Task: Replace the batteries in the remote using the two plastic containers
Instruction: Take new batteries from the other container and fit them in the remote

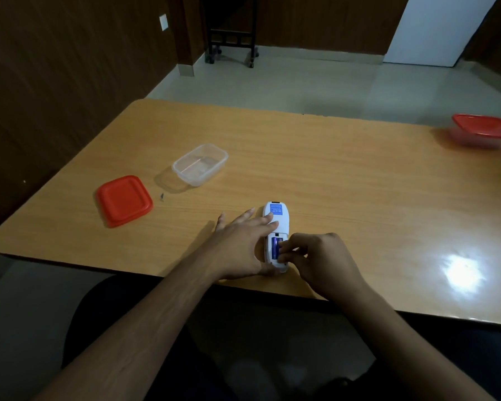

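The remote (276, 227) lies face down near the table (330, 175) edge, long axis pointing away from you. Your left hand (243, 241) presses it flat with straight fingers. Your right hand (315, 259), nearer the open compartment, pinches a battery (276, 248) there.

Your left hand (243, 241) pins the remote (275, 227) flat; your right hand (315, 260) pinches a battery (276, 246) in its open bay.
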